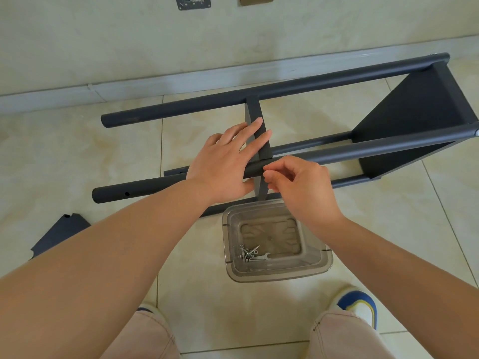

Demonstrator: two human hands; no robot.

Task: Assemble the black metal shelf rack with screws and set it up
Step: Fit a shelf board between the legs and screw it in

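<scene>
As the head view shows it, the black shelf rack (324,107) lies on its side on the tiled floor (77,156), close to the wall, with one shelf panel (414,120) already fixed at its right end. A second panel, the middle shelf (255,112), stands between the long tubes. The left hand (223,161) lies over the near upper tube (363,147) and the middle shelf, with the fingers straight and spread, so it presses and steadies but does not clasp. The right hand (303,187) is curled, its fingertips pinched together at the joint of tube and shelf.

I judge the metal parts to be stiff and rather light, with smooth painted tubes that can roll or slip under the palm. The best hold seems to be around a tube close to a shelf joint, because the thin edges of the panels are less comfortable.

Whether the right hand pinches a screw I cannot tell, because the fingers cover the place. The hole in the tube at this joint is hidden too. A clear plastic box (274,273) just below the hands holds small screws (248,252) and a little wrench (261,257); their number is hard to count. A loose black panel (61,233) lies at the left, partly covered by the left forearm. The far right end of the rack is cut off by the frame.
</scene>
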